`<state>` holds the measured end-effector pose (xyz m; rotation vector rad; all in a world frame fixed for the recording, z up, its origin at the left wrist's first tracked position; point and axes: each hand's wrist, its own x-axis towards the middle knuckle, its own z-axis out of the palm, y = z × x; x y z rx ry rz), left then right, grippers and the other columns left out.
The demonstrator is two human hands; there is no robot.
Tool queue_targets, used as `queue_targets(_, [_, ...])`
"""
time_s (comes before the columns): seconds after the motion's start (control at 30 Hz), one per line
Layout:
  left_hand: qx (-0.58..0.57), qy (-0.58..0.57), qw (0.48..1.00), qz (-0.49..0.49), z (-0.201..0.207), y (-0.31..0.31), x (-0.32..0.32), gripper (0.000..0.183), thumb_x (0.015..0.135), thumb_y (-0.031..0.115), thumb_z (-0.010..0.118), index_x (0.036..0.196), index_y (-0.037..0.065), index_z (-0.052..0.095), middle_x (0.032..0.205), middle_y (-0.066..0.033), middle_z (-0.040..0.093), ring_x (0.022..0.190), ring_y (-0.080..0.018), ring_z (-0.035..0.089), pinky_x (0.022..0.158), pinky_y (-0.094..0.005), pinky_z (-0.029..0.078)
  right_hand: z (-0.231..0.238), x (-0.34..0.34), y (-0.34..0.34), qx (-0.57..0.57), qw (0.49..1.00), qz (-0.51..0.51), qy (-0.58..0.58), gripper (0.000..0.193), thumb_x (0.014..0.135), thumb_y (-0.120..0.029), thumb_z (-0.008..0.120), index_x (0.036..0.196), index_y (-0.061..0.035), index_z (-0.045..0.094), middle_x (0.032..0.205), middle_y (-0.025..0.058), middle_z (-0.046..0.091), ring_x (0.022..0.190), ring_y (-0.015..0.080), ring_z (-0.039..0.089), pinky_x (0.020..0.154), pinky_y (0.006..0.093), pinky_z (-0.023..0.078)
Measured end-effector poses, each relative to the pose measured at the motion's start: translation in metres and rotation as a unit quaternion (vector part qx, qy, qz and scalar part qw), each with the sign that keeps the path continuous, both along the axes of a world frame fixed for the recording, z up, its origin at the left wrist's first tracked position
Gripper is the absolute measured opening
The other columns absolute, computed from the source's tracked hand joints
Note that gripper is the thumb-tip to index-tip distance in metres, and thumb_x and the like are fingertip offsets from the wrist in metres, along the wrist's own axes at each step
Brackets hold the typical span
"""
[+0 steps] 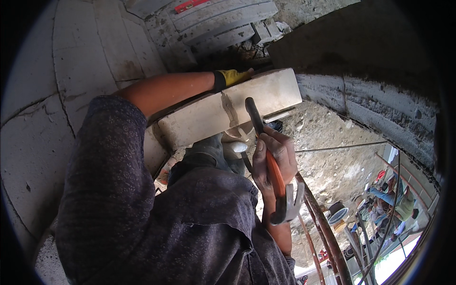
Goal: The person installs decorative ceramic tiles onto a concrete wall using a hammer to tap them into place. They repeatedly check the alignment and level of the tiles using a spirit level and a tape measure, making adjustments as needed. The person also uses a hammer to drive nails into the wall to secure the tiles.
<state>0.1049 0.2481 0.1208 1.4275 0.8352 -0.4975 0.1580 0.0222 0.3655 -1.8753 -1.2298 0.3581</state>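
My right hand (283,154), bare and dusty, is wrapped round the orange and black handle of a claw hammer (275,173). The handle's black butt points up over the wall, while the metal claw head hangs by my wrist. A pale masonry block (274,90) forms the right end of a narrow course, with a mortar joint (229,109) between it and the neighbouring block (194,121). Reaching across that course, my left hand (233,77) in a yellow glove with a black cuff lies along the block's far edge. Its fingers are mostly hidden there.
Block walls (76,42) rise at the left, and a dark-stained concrete beam (380,104) runs along the right. Beyond the course lie stacked blocks (223,19) and a red tool (190,5). Rusty scaffold poles (323,228) stand near my right arm. Far below, people (396,202) are near a bucket (337,212).
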Motion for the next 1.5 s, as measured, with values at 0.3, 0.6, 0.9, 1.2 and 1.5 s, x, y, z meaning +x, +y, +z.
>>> queue_targets(0.3, [0.012,-0.013,1.000,0.007,0.000,-0.002,0.000,0.086,0.089,0.080,0.032,0.116,0.009,0.072,0.117,-0.0154,0.069,0.113,-0.0278,0.063,0.098,-0.0376,0.044,0.007,0.001,0.010,-0.051,0.999,0.003,0.007,0.011,0.090,-0.004,0.065,0.101,-0.0047,0.064,0.102,0.0152,0.066,0.089,0.0309,0.069,0.071,0.0370,0.057])
queue_targets(0.6, [0.013,-0.002,0.999,-0.045,-0.019,0.004,0.005,0.083,0.089,0.077,0.034,0.117,0.007,0.070,0.121,-0.0199,0.067,0.117,-0.0331,0.060,0.102,-0.0412,0.042,0.007,0.006,0.002,-0.042,0.999,-0.024,-0.014,0.013,0.089,-0.004,0.065,0.101,-0.0052,0.060,0.100,0.0148,0.066,0.085,0.0316,0.069,0.069,0.0375,0.057])
queue_targets(0.9, [0.074,-0.002,0.991,-0.113,-0.006,0.004,0.007,0.074,0.090,0.070,0.037,0.118,0.009,0.069,0.124,-0.0218,0.063,0.122,-0.0364,0.056,0.104,-0.0428,0.040,-0.014,0.012,-0.100,-0.005,0.987,-0.158,-0.023,0.012,0.089,-0.002,0.065,0.100,-0.0037,0.061,0.100,0.0188,0.066,0.086,0.0286,0.069,0.070,0.0351,0.057])
queue_targets(1.2, [0.412,0.051,0.904,-0.102,0.047,0.086,0.031,0.065,0.091,0.063,0.041,0.119,0.011,0.067,0.128,-0.0238,0.060,0.126,-0.0397,0.052,0.106,-0.0443,0.038,-0.057,0.025,-0.220,-0.151,0.953,-0.227,-0.134,0.004,0.092,-0.007,0.064,0.092,-0.0031,0.062,0.087,0.0139,0.065,0.076,0.0283,0.066,0.066,0.0379,0.053])
queue_targets(1.5, [0.572,-0.162,0.725,0.349,0.234,-0.034,-0.015,0.045,0.089,0.046,0.059,0.108,0.006,0.070,0.102,-0.0177,0.071,0.100,-0.0331,0.065,0.088,-0.0401,0.050,-0.228,0.096,-0.389,-0.294,0.946,-0.138,0.009,0.029,0.091,-0.028,0.063,0.083,0.0001,0.063,0.074,0.0245,0.061,0.077,0.0441,0.060,0.068,0.0506,0.047])
